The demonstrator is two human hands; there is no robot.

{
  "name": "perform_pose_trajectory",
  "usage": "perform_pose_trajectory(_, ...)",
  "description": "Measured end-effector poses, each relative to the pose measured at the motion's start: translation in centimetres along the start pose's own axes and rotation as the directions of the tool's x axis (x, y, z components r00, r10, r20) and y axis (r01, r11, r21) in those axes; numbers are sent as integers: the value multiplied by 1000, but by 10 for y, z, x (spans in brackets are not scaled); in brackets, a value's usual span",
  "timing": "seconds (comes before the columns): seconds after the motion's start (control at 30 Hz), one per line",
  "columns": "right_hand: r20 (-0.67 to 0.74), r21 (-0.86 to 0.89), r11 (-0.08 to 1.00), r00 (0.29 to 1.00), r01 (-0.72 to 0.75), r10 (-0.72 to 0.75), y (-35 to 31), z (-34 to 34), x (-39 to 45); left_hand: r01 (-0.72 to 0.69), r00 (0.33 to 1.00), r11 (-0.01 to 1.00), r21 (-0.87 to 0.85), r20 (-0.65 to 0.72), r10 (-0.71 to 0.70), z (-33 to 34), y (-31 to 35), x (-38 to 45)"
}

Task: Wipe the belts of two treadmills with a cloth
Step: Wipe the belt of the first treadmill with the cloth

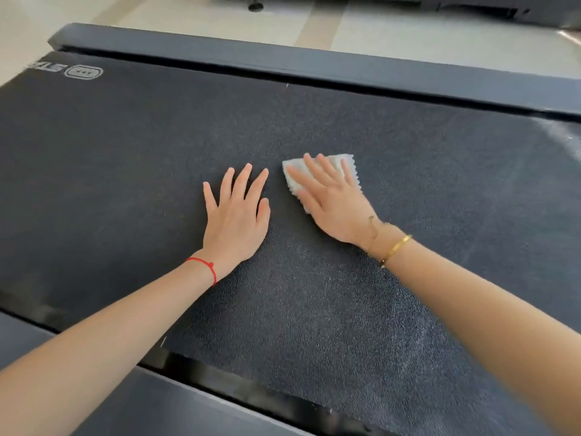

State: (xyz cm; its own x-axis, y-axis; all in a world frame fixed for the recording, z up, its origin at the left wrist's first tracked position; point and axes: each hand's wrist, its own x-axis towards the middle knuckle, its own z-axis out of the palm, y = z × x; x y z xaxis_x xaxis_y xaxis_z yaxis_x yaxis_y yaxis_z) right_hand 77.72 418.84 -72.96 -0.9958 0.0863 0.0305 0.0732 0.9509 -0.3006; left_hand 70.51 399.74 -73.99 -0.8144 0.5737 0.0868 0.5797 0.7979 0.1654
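A dark, textured treadmill belt (125, 146) fills most of the view. A small white cloth (339, 162) with a zigzag edge lies on the belt near its middle. My right hand (333, 199) presses flat on the cloth with straight, spread fingers, covering most of it. My left hand (235, 212) rests flat on the bare belt just left of the cloth, fingers spread, holding nothing. A red string sits on the left wrist and gold bracelets on the right wrist.
A grey side rail (314, 62) runs along the belt's far edge, and another side rail (151, 407) along the near edge. A white logo (83, 72) is printed at the belt's far left. Pale floor (188, 14) lies beyond, with another dark machine (471, 7) at the top right.
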Motion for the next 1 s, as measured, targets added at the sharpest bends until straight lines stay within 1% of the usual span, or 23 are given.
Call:
perform_pose_trajectory(0.03, 25, 6, 999, 999, 43, -43, 6, -3, 3, 0, 1000, 1000, 4, 2, 0, 1, 0, 0)
perform_pose_trajectory(0.07, 31, 0, 999, 998, 50, -50, 17, -7, 9, -1, 1000, 1000, 9, 4, 1, 1, -1, 1)
perform_pose_trajectory(0.1, 19, -19, 1000, 1000, 22, -21, 31, -12, 19, -1, 1000, 1000, 12, 6, 1, 1, -1, 1)
perform_pose_trajectory(0.17, -40, -60, 991, 993, -118, 115, 62, -22, 46, 2, 1000, 1000, 20, 8, -2, 1, -1, 1)
perform_pose_trajectory(0.27, -86, -53, 927, 927, -371, 366, 99, -38, 90, 4, 1000, 999, 36, 8, -4, 1, 0, 1)
perform_pose_trajectory(0.33, -81, -34, 879, 877, -476, 473, 102, -39, 114, 2, 1000, 999, 44, 4, -2, 1, 0, 1)
perform_pose_trajectory(0.37, -84, -38, 871, 870, -490, 486, 96, -36, 122, -1, 1000, 999, 47, 3, 1, 1, 0, 1)
perform_pose_trajectory(0.4, -83, -48, 880, 880, -473, 468, 84, -31, 127, -4, 1000, 999, 49, 3, 4, 1, -1, 1)
perform_pose_trajectory(0.43, -74, -58, 904, 905, -423, 419, 71, -26, 127, -6, 1000, 999, 52, 2, 6, 2, -1, 1)
perform_pose_trajectory(0.5, -37, -68, 962, 965, -263, 261, 45, -15, 118, -7, 1000, 998, 59, 0, 7, 2, -1, 1)
perform_pose_trajectory(0.53, -15, -58, 981, 983, -185, 185, 38, -11, 111, -7, 1000, 998, 60, -1, 7, 3, -2, 1)
perform_pose_trajectory(0.57, 6, -43, 991, 992, -129, 129, 38, -10, 103, -8, 1000, 998, 59, -3, 8, 3, -3, 1)
perform_pose_trajectory(0.6, 20, -26, 994, 994, -108, 108, 43, -14, 96, -11, 1000, 998, 54, -3, 11, 3, -3, 1)
perform_pose_trajectory(0.63, 20, -17, 992, 992, -127, 127, 54, -19, 89, -16, 1000, 999, 45, -1, 16, 3, -3, 1)
perform_pose_trajectory(0.7, -19, -31, 967, 968, -252, 252, 82, -30, 72, -26, 1000, 999, 32, 4, 26, 3, -4, 1)
perform_pose_trajectory(0.77, -70, -17, 911, 909, -413, 411, 109, -43, 50, -33, 999, 999, 26, 2, 33, 3, -4, 1)
perform_pose_trajectory(0.83, -98, 3, 869, 865, -494, 492, 115, -48, 26, -36, 999, 999, 20, -1, 36, 2, -3, 1)
perform_pose_trajectory(0.87, -94, 10, 864, 860, -503, 502, 109, -46, 16, -39, 999, 999, 21, -2, 39, 2, -3, 0)
perform_pose_trajectory(0.93, -88, 1, 883, 880, -468, 467, 83, -38, -1, -41, 999, 999, 17, -3, 41, 2, -3, 0)
perform_pose_trajectory(1.0, -104, -68, 929, 929, -364, 356, 45, -25, -21, -46, 999, 999, 12, 1, 46, 2, -3, 1)
